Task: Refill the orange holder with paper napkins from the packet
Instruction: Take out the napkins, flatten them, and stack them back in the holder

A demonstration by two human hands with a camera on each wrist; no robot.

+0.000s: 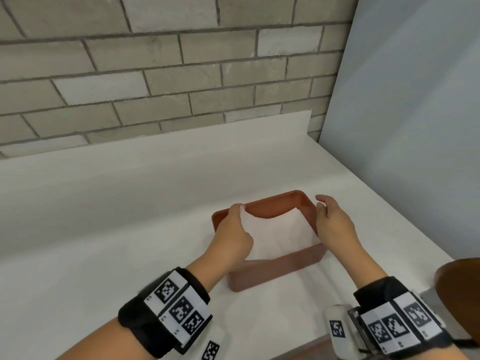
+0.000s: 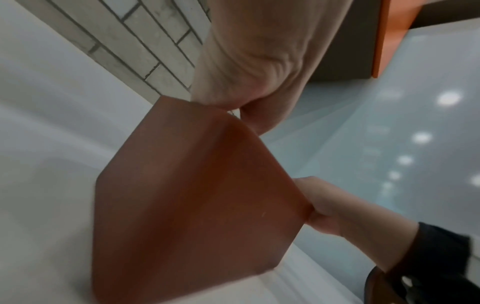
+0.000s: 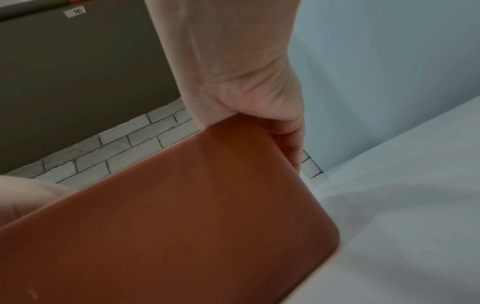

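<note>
While left hand (image 1: 235,229) pinches napkins (image 1: 280,235) | orange holder (image 1: 275,271) between | right hand (image 1: 335,224) relaxed

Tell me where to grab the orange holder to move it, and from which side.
Take the orange holder by its two straight side walls, coming from above with a hand on each. The far wall dips in a curved cutout and the napkins fill the middle.

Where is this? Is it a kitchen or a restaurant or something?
Probably a kitchen or café counter, though I can't be sure. There's a smooth white countertop against a grey brick-tile wall, and an orange holder with white paper napkins sits on it.
</note>
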